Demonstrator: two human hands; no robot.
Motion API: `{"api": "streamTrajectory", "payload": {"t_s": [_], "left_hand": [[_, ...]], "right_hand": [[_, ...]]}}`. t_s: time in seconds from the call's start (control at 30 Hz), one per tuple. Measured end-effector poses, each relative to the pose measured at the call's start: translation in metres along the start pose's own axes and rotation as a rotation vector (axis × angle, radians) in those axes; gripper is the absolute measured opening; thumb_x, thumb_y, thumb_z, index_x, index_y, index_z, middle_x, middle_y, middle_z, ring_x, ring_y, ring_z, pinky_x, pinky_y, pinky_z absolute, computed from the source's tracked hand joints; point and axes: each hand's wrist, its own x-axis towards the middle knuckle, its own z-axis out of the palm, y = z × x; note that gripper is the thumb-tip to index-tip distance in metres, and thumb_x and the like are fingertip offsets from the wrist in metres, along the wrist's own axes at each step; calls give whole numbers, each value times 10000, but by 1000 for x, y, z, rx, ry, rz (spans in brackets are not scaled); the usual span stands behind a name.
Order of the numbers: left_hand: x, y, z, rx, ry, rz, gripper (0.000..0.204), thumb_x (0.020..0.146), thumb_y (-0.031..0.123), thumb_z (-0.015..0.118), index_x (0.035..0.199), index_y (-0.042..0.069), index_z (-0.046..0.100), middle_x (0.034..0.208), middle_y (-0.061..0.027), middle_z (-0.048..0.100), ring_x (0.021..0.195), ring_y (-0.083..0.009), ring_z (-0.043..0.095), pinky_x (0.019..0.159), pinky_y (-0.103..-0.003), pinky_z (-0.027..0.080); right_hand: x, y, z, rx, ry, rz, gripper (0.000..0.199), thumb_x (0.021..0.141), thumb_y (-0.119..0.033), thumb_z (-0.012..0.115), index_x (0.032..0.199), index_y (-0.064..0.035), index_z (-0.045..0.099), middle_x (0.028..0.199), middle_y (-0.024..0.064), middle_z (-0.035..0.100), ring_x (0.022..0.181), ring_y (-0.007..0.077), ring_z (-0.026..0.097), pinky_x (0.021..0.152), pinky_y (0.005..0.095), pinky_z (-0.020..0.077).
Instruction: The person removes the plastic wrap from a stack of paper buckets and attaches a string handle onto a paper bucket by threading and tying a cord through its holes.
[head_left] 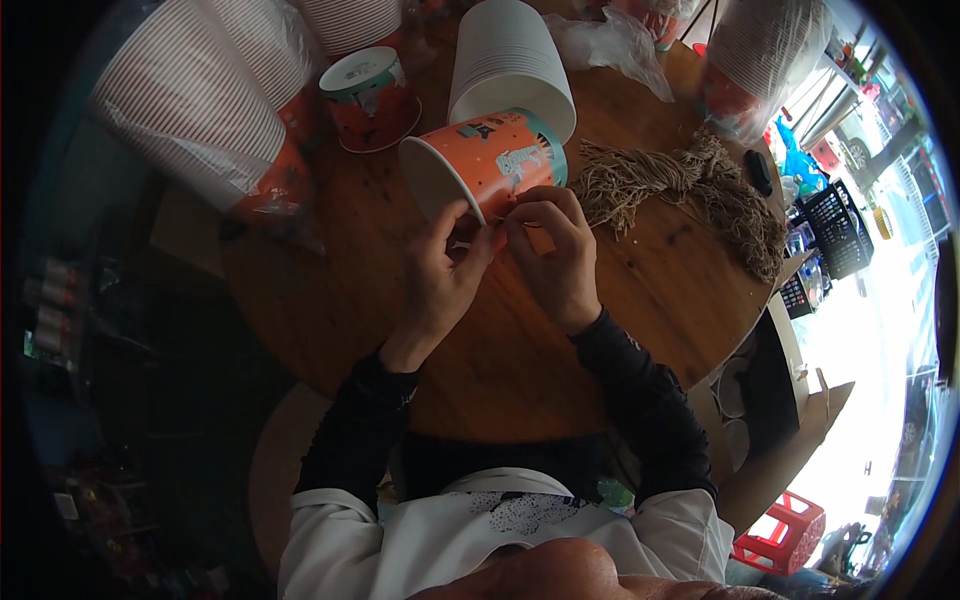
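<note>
An orange paper bucket [500, 160] with a teal band at its base lies on its side on the table, its open mouth facing left. My left hand [448, 275] is closed at the lower edge of its rim, thumb and fingertips pinching there. Close beside it, my right hand [558, 255] is also closed, its thumb and fingers pinching what looks like a thin cord against the bucket's side. The fingertips partly hide the cord. To the right of the bucket lies a bundle of tan cords [690, 185], gathered in the middle with loose ends toward my right hand.
The round wooden table [640, 290] also bears a stack of white buckets [508, 65], a small lidded tub [365, 85], wrapped bucket stacks [190, 95] at left and another wrapped stack [760, 60] at far right. A cardboard box [790, 430] and red stool [785, 530] stand right.
</note>
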Motion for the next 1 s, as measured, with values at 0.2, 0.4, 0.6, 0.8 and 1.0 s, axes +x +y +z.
{"api": "streamTrajectory", "payload": {"t_s": [0.2, 0.4, 0.6, 0.8, 1.0], "left_hand": [[0, -1, 1, -23, -9, 3, 222, 911, -4, 609, 1128, -26, 568, 847, -69, 670, 744, -104, 657, 641, -242, 558], [-2, -2, 0, 24, -10, 11, 221, 912, 1, 610, 1129, -21, 575, 870, -70, 668, 772, -111, 659, 661, -249, 564], [-3, -4, -1, -4, -30, -17, 184, 908, -8, 594, 1092, -21, 606, 896, -76, 683, 802, -120, 667, 702, -259, 562], [1, -14, -5, -12, -84, -182, 152, 930, 0, 551, 1026, -36, 663, 939, -70, 688, 865, -133, 674, 756, -271, 566], [10, -21, -9, -56, -91, -189, 107, 874, 61, 641, 960, 9, 678, 835, -38, 694, 786, -96, 651, 729, -260, 544]], "right_hand": [[0, -1, -1, -10, -8, -11, 125, 781, -23, 715, 887, -32, 649, 1019, 112, 592, 887, 265, 630, 744, 346, 534], [0, -2, 0, -31, -13, -16, 125, 789, -38, 725, 890, -33, 651, 1022, 113, 582, 879, 263, 629, 732, 350, 538], [-1, -1, 0, -135, -28, -96, 126, 793, -41, 719, 896, -34, 646, 1014, 114, 574, 861, 280, 617, 716, 360, 534], [-3, 2, -2, -196, -72, -171, 154, 782, -15, 696, 923, -38, 636, 994, 124, 573, 873, 310, 598, 723, 384, 522], [-3, 3, -3, -199, -69, -182, 152, 781, 3, 676, 922, -40, 636, 973, 101, 594, 870, 300, 606, 713, 384, 521]]}}
